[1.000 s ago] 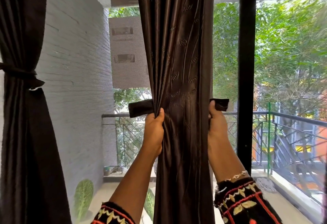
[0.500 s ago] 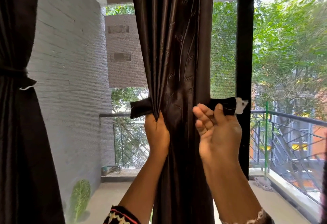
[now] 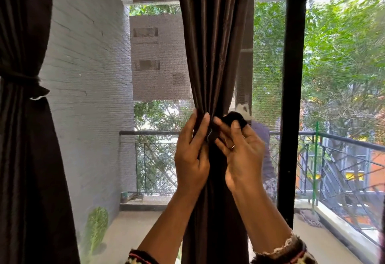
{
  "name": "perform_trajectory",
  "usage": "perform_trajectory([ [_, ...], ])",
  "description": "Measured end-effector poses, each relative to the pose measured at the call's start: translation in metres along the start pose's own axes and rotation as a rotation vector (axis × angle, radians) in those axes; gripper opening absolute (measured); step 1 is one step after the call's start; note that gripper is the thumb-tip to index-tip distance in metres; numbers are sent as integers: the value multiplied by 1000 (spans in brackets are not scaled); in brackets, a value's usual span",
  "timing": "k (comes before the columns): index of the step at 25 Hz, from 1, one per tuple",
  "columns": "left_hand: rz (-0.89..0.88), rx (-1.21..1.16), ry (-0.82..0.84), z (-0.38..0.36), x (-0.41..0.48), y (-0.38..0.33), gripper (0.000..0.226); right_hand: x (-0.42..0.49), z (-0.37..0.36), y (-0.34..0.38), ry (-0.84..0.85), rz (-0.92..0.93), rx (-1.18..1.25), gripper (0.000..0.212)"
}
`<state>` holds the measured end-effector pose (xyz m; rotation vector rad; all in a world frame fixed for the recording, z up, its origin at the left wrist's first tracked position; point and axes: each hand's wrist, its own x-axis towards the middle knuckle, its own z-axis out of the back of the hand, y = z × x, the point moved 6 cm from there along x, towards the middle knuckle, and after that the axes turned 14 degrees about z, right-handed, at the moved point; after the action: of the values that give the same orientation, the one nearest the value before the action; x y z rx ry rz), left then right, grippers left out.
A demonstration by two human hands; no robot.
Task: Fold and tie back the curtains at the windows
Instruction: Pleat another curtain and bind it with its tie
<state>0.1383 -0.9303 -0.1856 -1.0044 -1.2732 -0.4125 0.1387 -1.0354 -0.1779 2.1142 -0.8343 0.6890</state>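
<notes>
A dark brown curtain (image 3: 212,55) hangs in the middle of the window, gathered into a narrow waist at hand height. My left hand (image 3: 192,155) presses against the gathered folds, fingers pointing up along the cloth. My right hand (image 3: 239,149) pinches the dark end of the tie-back strap (image 3: 235,117) in front of the curtain, right beside my left fingers. A white tag (image 3: 243,108) on the strap shows just above it. At the far left hangs a second dark curtain (image 3: 23,159), cinched by its own tie-back (image 3: 27,82).
A black window frame post (image 3: 291,97) stands just right of the curtain. Behind the mesh screen lie a balcony with a metal railing (image 3: 343,140), a grey brick wall (image 3: 87,97) at the left and trees beyond.
Both strap ends stuck out to either side of the curtain before. My right hand has brought its end round to the front, and the hands now meet at the curtain's waist, which has drawn tighter.
</notes>
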Motion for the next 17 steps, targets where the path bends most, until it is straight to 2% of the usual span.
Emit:
perform_trajectory([
  [3,-61,187,19,-4,-2,0,53,-4,-8,2,119,17,31,20],
  [5,-53,262,2,-2,0,0,49,-5,-11,1,229,78,-49,11],
  [7,-70,297,15,-1,1,0,47,-5,-8,-4,280,130,-171,24],
  [10,-115,188,86,4,0,-6,47,0,-1,-5,248,175,-298,32],
  [14,-70,24,-72,26,16,-44,33,1,-1,1,278,308,-546,34],
  [17,31,51,161,13,41,-65,34,0,-2,2,300,396,-676,42],
])
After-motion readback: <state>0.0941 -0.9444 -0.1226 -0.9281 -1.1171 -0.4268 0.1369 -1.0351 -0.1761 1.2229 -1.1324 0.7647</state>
